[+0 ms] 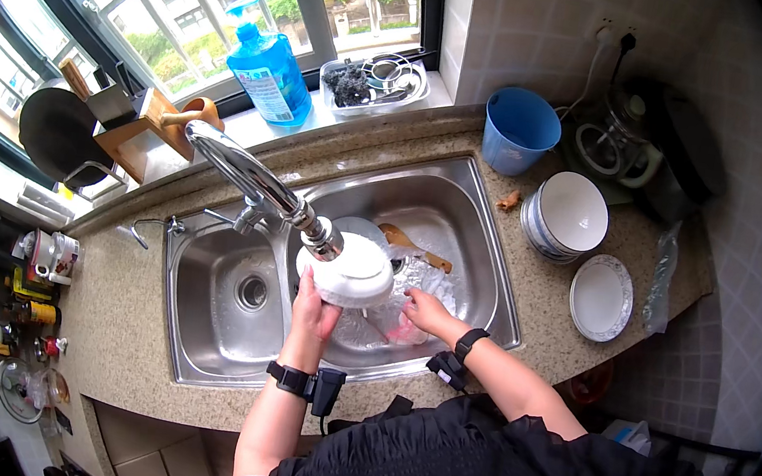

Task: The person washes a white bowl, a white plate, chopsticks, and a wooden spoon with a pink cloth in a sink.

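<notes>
My left hand (315,312) grips a white bowl (351,270), bottom up, right below the chrome faucet (252,178). The bowl is over the larger basin of a stainless steel double sink (430,194). Lower in that basin, my right hand (427,313) has its fingers curled beside a pinkish cloth-like item (408,333); whether they hold it is unclear. A wooden spatula (416,248) lies on the basin floor near whitish, translucent material (443,286). Part of a round dish (360,228) shows behind the bowl.
Right of the sink stand stacked bowls (564,215), a stack of plates (601,299), a blue bin (521,132) and a glass jug (606,148). A blue pump bottle (269,75), a plastic tub (372,85) and a knife block (146,131) line the windowsill.
</notes>
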`<state>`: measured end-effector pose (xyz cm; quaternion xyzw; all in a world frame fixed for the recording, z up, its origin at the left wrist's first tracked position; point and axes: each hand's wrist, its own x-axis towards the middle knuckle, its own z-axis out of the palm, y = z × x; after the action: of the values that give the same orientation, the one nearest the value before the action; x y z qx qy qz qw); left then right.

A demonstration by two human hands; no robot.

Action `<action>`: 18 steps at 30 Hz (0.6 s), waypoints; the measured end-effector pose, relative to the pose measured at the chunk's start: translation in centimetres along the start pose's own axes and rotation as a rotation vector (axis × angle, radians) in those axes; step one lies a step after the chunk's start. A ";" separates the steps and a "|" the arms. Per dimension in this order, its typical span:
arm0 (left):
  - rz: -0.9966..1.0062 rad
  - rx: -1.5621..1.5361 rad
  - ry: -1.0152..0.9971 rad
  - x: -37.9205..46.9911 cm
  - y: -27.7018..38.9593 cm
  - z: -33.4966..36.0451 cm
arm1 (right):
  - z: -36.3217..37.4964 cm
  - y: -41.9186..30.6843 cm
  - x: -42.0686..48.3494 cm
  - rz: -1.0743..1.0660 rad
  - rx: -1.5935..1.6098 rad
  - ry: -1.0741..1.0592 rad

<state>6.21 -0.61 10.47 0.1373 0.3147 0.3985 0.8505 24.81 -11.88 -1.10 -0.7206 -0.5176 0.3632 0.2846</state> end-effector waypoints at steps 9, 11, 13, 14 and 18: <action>0.132 -0.022 0.045 0.0 0.9 2.4 | -2.4 -8.6 0.2 -0.312 0.019 0.224; 0.118 0.013 0.064 0.1 0.6 2.6 | -2.5 -9.7 0.4 -0.392 -0.009 0.272; 0.075 0.034 0.060 -0.2 0.1 3.5 | -2.6 -9.8 0.3 -0.371 -0.065 0.293; 0.046 0.042 0.053 -0.5 0.0 3.9 | -2.6 -9.8 0.3 -0.360 -0.093 0.303; -0.077 0.084 -0.104 -0.2 0.1 3.3 | -2.3 -8.4 0.5 -0.165 -0.090 0.188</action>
<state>8.16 -0.66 13.19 0.1809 0.2916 0.3444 0.8738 22.26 -8.97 6.71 -0.7185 -0.5620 0.2458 0.3280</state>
